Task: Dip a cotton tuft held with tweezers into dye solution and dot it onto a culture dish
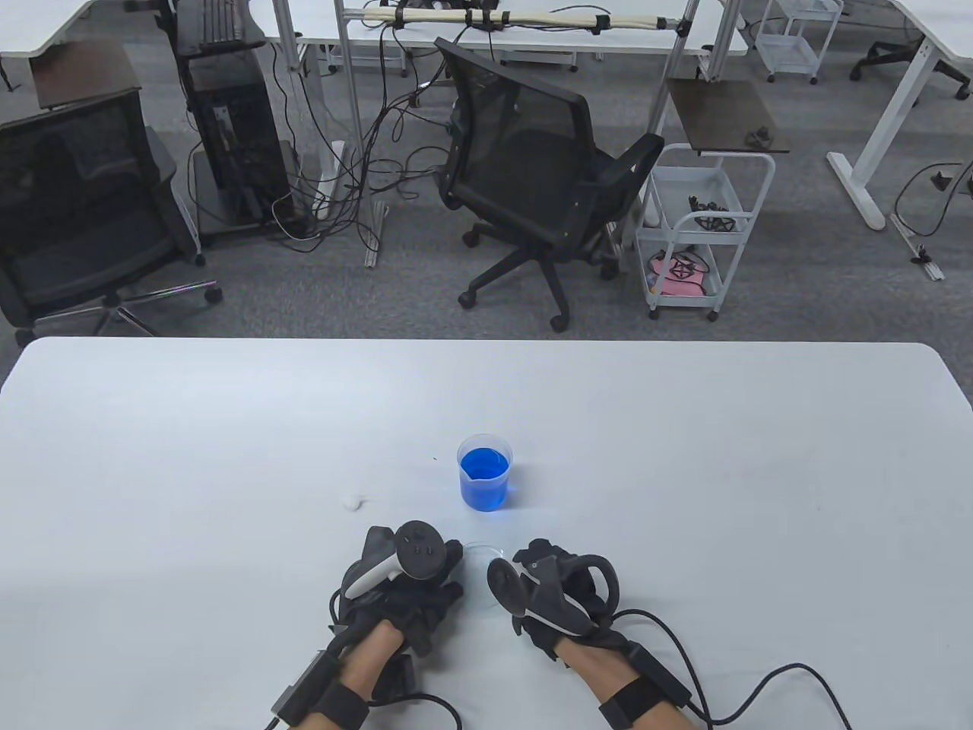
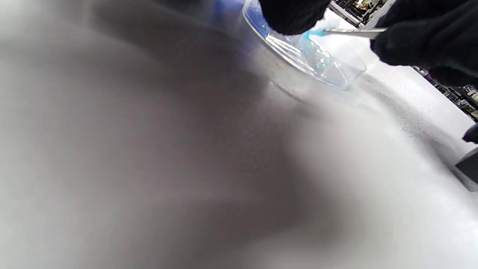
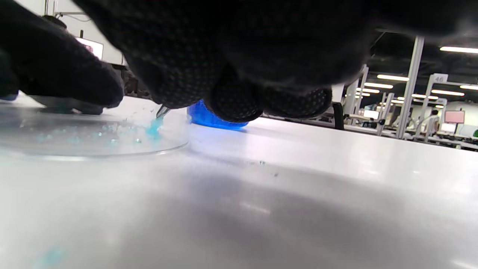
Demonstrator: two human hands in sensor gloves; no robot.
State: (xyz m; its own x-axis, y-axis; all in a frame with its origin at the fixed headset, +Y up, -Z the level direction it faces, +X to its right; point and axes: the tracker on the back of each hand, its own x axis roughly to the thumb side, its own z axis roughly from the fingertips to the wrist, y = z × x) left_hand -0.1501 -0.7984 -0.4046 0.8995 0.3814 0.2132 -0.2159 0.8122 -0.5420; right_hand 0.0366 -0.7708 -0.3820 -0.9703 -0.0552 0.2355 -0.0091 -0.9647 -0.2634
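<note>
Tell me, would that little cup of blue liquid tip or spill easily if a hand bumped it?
Probably it would slide before tipping: the cup looks squat, thin clear plastic, likely light, on a smooth white table. Spilling seems likely, though, since the blue liquid stands high and there is no lid.

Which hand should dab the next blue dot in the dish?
Probably the right hand. It grips the tweezers, whose blue cotton is already at the dish. The left hand has a fingertip at the dish's rim, seemingly steadying it.
</note>
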